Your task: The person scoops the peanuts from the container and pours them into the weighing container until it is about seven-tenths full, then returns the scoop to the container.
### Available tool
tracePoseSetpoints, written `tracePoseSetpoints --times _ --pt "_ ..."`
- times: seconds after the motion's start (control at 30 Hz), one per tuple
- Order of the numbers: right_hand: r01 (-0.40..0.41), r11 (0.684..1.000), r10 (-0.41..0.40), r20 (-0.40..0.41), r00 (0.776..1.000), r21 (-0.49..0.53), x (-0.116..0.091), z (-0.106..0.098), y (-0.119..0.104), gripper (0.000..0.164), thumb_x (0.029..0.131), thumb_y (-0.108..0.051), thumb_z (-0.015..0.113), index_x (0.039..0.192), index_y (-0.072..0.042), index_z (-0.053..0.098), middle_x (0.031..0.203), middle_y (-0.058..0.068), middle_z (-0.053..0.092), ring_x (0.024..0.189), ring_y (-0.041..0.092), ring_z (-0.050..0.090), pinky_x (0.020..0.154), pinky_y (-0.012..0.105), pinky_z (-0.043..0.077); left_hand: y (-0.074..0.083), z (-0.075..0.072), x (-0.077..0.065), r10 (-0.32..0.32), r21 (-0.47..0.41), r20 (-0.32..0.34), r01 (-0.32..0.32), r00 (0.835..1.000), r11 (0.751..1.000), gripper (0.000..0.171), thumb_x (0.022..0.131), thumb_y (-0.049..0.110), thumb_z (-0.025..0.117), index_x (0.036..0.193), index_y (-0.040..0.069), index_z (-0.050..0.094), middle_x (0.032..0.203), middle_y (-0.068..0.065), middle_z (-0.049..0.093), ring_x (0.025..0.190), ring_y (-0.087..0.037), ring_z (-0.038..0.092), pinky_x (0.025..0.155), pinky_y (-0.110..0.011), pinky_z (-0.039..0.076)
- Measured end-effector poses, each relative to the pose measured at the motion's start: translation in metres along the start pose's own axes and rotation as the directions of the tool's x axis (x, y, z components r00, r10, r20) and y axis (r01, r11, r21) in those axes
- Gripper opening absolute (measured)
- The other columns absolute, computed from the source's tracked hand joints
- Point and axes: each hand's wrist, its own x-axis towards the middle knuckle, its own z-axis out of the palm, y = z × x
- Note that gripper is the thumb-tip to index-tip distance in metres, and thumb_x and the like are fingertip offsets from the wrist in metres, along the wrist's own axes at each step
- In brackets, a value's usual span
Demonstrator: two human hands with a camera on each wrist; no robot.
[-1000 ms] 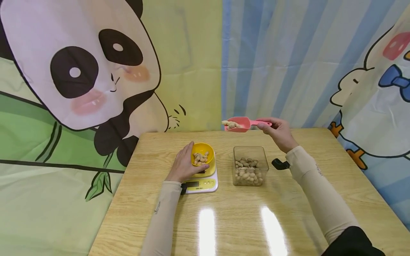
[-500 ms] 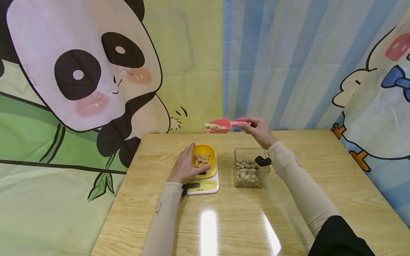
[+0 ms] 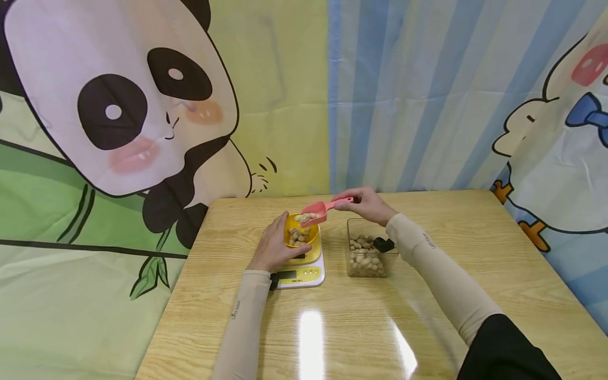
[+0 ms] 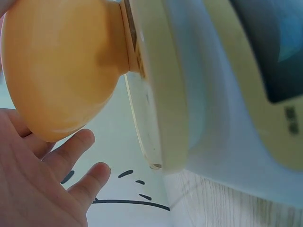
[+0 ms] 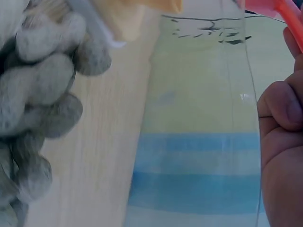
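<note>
On the left of the table, my left hand [image 3: 274,245] holds a yellow bowl [image 3: 313,234], thumb on the near side and fingers on the far side. Several peanuts [image 3: 298,237] lie in it. The bowl stands on a yellow and white kitchen scale [image 3: 311,275]. In the left wrist view, fingertips rest against the side of the bowl [image 4: 61,61]. My right hand [image 3: 369,205] pinches the handle of a pink scoop [image 3: 321,210], its mouth tilted down over the bowl's far rim. Peanuts [image 3: 306,217] sit at the scoop's lip.
Under my right forearm stands a clear plastic box [image 3: 372,274] part full of peanuts [image 3: 364,259]. A black wrist camera [image 3: 383,244] overlaps its right side. Behind the wooden table [image 3: 361,327] hangs a printed curtain [image 3: 285,105] with cartoon animals.
My right hand has carried the scoop of peanuts leftward from beyond the box, then down to the bowl, tipping its mouth downward. My left hand stays at the bowl.
</note>
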Motion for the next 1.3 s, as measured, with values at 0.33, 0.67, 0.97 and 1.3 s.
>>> tracePoseSetpoints --times 0.33,0.67,0.97,1.3 --pt "0.076 0.972 -0.053 0.110 0.993 -0.221 0.007 0.002 -0.021 0.028 0.092 -0.037 0.076 0.114 -0.020 0.078 0.065 0.003 0.059 0.052 0.015 0.037 0.050 0.028 0.034 0.003 -0.001 0.001 -0.024 -0.009 0.020 0.024 1.000 1.000 0.118 0.075 0.067 0.079 0.163 0.014 0.020 0.163 -0.006 0.030 0.145 -0.033 0.034 0.119 -0.056 0.026" --pt "0.101 0.970 -0.071 0.140 0.988 -0.222 0.003 -0.001 -0.032 0.025 0.093 -0.032 0.076 0.113 -0.017 0.077 0.069 0.001 0.060 0.054 0.015 0.038 0.051 0.028 0.035 0.004 0.000 -0.001 -0.025 -0.023 0.020 0.025 0.999 0.999 0.119 0.073 0.067 0.081 0.163 0.016 0.020 0.163 -0.005 0.031 0.143 -0.033 0.035 0.118 -0.057 0.027" --pt "0.039 0.984 -0.031 0.046 0.998 -0.173 -0.016 -0.018 -0.034 0.024 0.095 -0.018 0.074 0.118 -0.009 0.075 0.083 0.008 0.066 0.059 0.017 0.040 0.053 0.026 0.034 0.001 0.002 0.000 -0.020 -0.011 0.011 0.020 1.000 1.000 0.121 0.073 0.068 0.080 0.163 0.016 0.019 0.164 -0.007 0.030 0.145 -0.033 0.034 0.117 -0.058 0.029" --pt "-0.029 0.988 0.016 -0.083 0.996 -0.151 -0.062 -0.061 -0.041 0.029 0.095 -0.025 0.075 0.121 -0.012 0.075 0.093 0.009 0.072 0.063 0.016 0.050 0.057 0.028 0.044 0.001 0.001 0.000 -0.019 -0.006 0.017 0.019 1.000 1.000 0.121 0.073 0.071 0.078 0.163 0.015 0.019 0.164 -0.008 0.028 0.145 -0.033 0.033 0.117 -0.059 0.029"
